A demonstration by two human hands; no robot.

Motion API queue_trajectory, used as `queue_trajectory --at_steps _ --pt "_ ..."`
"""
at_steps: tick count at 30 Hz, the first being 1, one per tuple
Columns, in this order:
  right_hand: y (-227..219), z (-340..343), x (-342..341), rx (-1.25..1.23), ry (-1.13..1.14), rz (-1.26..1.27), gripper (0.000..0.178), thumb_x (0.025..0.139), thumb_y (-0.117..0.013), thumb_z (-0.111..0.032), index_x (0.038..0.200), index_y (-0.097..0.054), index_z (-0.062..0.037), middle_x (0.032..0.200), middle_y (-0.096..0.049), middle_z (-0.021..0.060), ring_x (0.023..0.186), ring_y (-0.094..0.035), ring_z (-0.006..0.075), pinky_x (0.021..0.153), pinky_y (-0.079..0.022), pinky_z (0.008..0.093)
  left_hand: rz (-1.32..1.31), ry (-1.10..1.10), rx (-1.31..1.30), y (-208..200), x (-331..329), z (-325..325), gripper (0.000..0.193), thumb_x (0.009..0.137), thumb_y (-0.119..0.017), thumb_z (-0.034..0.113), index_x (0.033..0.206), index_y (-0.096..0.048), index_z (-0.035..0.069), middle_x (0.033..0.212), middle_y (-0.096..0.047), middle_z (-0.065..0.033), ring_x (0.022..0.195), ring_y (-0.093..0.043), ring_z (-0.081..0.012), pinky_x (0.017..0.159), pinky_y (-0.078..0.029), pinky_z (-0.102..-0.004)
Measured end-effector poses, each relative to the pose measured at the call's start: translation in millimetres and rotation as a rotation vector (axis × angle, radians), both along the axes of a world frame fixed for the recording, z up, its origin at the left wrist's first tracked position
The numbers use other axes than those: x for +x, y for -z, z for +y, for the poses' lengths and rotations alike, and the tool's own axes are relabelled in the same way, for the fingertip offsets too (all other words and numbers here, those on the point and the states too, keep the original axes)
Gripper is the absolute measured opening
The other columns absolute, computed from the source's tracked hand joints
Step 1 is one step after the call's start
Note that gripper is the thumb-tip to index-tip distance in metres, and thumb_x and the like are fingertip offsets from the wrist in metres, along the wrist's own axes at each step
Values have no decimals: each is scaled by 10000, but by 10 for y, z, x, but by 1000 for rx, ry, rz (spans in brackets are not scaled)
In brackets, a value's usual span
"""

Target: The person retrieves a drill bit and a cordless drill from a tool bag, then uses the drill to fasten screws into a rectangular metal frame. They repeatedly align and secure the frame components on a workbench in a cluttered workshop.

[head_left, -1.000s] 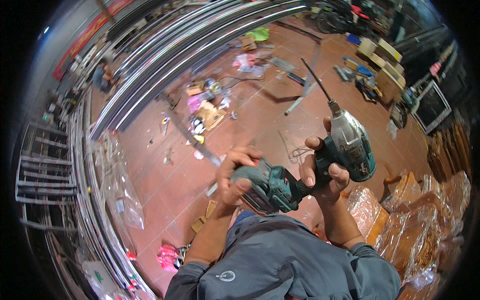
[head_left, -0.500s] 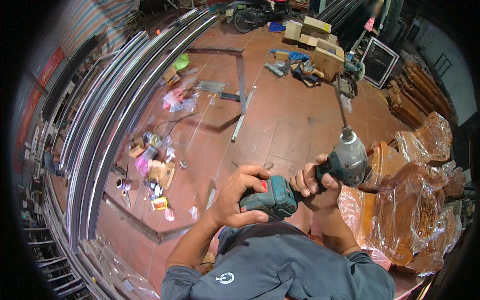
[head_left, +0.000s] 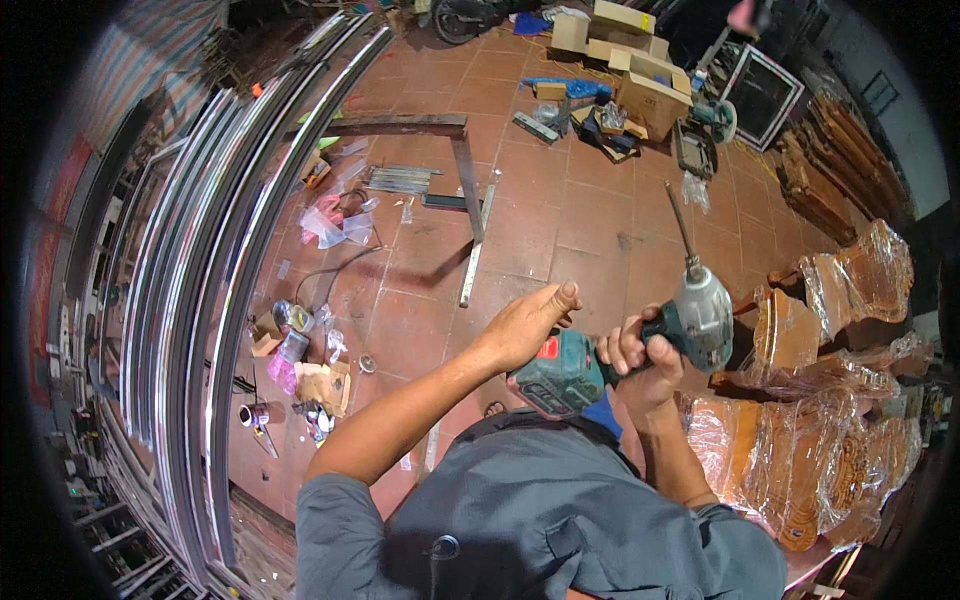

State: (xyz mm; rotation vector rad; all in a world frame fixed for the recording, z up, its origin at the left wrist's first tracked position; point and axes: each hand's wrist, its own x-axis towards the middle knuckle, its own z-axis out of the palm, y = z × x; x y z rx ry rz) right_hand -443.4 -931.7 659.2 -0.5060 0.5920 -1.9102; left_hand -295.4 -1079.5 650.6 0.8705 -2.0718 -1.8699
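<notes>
My right hand (head_left: 645, 360) is wrapped round the grip of a cordless drill (head_left: 708, 318) with a grey gear housing and a teal body. A long thin bit (head_left: 680, 225) points away from me out of its chuck. At the base of the grip is a chunky teal and black battery (head_left: 562, 375) with a red patch. My left hand (head_left: 530, 325) is just above the battery's far left corner, its fingers curled in. Whether it touches the battery, or has anything inside, is hidden.
Long metal profiles (head_left: 245, 230) lie stacked at the left. A dark rectangular frame (head_left: 465, 185) stands on the tiled floor near scraps and plastic bags. Carved wooden furniture (head_left: 800, 430) in clear wrap crowds the right. Cardboard boxes (head_left: 650, 100) and a bench grinder-like tool (head_left: 715, 120) are farther off.
My left hand has come off the side of the battery and moved up and right, its fingers now curled. The drill stays in my right hand, shifted only slightly; the view has turned a little.
</notes>
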Motion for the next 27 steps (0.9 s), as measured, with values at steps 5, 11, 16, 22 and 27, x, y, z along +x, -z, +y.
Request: queue_trajectory --at_steps 5,11,16,22,27 --pt "315 -842 -858 -35 -110 25 408 849 -720 -278 1205 -611 -111 676 -488 13 585 -490 165 681 -416 365 -42 150 -56 226 -651 -868 876 1022 -223 740 1290 -631 13 1151 -675 -175 1089 -658 -264 959 -519 -381" --pt "316 -2053 -2030 124 -216 244 471 801 -814 -260 1173 -601 -66 727 -539 37 643 -540 185 709 -440 363 51 -335 56 547 -993 -2045 633 1074 -398 572 1330 -642 47 1227 -686 -108 1033 -672 -180 923 -525 -336" --pt "401 -3119 -2856 372 -267 517 405 806 -811 -203 1087 -571 -39 783 -574 54 682 -555 179 693 -450 338 39 -917 65 792 -655 -2477 367 1062 -576 333 1244 -672 29 1096 -734 -88 934 -683 -151 844 -535 -295" --pt "549 -4724 -3436 313 -279 590 421 830 -783 -180 1173 -582 -41 793 -572 38 687 -556 165 671 -449 316 5 -1302 -28 903 -620 -3298 325 1052 -567 237 1212 -659 -30 1056 -725 -120 877 -691 -169 803 -546 -290" --pt "639 -5945 -3692 212 -306 704 415 846 -793 -175 1179 -589 -35 797 -583 35 696 -563 151 625 -449 302 333 -1224 12 578 -1407 -4873 356 1061 -561 265 1253 -637 -25 1072 -724 -140 897 -713 -197 799 -555 -303"
